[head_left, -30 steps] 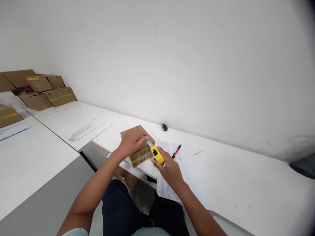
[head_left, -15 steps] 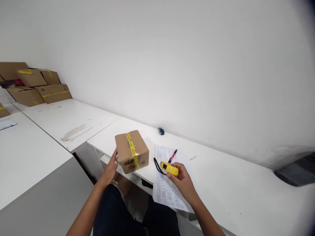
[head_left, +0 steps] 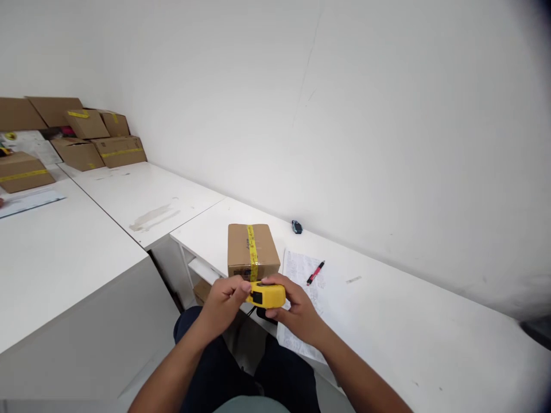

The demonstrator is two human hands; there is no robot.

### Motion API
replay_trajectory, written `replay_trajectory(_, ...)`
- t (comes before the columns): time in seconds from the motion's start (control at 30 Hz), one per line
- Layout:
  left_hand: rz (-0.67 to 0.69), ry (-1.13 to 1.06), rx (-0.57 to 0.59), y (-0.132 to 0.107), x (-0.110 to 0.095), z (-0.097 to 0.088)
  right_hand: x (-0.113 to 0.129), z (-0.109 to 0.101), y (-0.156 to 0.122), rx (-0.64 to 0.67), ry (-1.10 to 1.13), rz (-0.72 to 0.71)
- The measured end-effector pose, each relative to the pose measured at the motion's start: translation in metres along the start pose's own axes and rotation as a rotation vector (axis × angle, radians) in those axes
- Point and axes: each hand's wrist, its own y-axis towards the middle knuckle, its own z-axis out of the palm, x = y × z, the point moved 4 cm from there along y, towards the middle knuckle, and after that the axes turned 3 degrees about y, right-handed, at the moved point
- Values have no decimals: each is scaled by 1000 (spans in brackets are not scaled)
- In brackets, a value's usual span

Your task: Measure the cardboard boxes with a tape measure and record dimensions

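A small cardboard box (head_left: 252,250) sealed with a yellow tape strip stands near the front edge of the white desk (head_left: 387,321). Just in front of the box, both hands meet on a yellow tape measure (head_left: 267,295). My right hand (head_left: 295,312) wraps round its body from the right, thumb on top. My left hand (head_left: 224,301) is closed at the tape measure's left end, fingers pinched there. A black strap hangs below the tape measure.
A printed sheet (head_left: 301,298) with a red pen (head_left: 315,272) lies right of the box. A small dark object (head_left: 297,227) sits by the wall. Several cardboard boxes (head_left: 81,143) are stacked at the far left on adjoining white desks. My dark trousers (head_left: 241,373) show below.
The box has been turned so its tape strip runs toward me. My left hand left the box's side and joined my right hand on the tape measure, which moved left in front of the box.
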Motion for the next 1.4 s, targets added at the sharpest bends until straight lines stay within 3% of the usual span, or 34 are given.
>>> replay_trajectory(0.07, -119, -82, -56, 18, 19, -21, -13, -21, 4, -88, 7, 70)
replay_trajectory(0.13, -239, -129, -183, 34, 45, -52, -33, -57, 9, -268, 27, 166)
replay_trajectory(0.23, -326, 9, -361, 51, 74, -91, -62, -114, 16, -573, -20, 279)
replay_trajectory(0.3, -335, 139, -392, 56, 79, -98, -76, -133, 20, -629, -104, 349)
replay_trajectory(0.37, -331, 265, -307, 60, 75, -85, -82, -129, 25, -536, -154, 365)
replay_trajectory(0.43, -328, 413, -192, 63, 65, -61, -78, -110, 30, -423, -194, 314)
replay_trajectory(0.57, -301, 543, -67, 73, 51, -26, -61, -83, 39, -415, -387, 193)
replay_trajectory(0.63, -293, 530, -30, 78, 52, -26, -58, -82, 42, -395, -393, 231)
replay_trajectory(0.73, -246, 438, -11, 79, 48, -40, -55, -89, 37, -363, -318, 287)
replay_trajectory(0.8, -199, 384, -61, 70, 34, -50, -44, -90, 24, -377, -336, 206)
replay_trajectory(0.87, -161, 358, -133, 52, 14, -53, -25, -80, 4, -372, -467, -13)
replay_trajectory(0.93, -142, 293, -153, 26, -4, -40, -6, -58, -22, -343, -676, -330)
replay_trajectory(1.0, -176, 92, 11, 1, -11, -8, 5, -33, -49, -291, -843, -621)
replay_trajectory(1.07, -325, -224, 212, -20, -6, 31, 3, -16, -67, -238, -901, -755)
replay_trajectory(1.17, -596, -713, 383, -38, 12, 77, -10, -12, -75, -178, -958, -705)
replay_trajectory(1.23, -654, -883, 427, -39, 22, 94, -19, -15, -76, -134, -1031, -611)
replay_trajectory(1.3, -629, -908, 438, -38, 27, 103, -26, -19, -77, -93, -1071, -525)
replay_trajectory(1.4, -560, -786, 327, -32, 36, 114, -37, -24, -80, 12, -1022, -373)
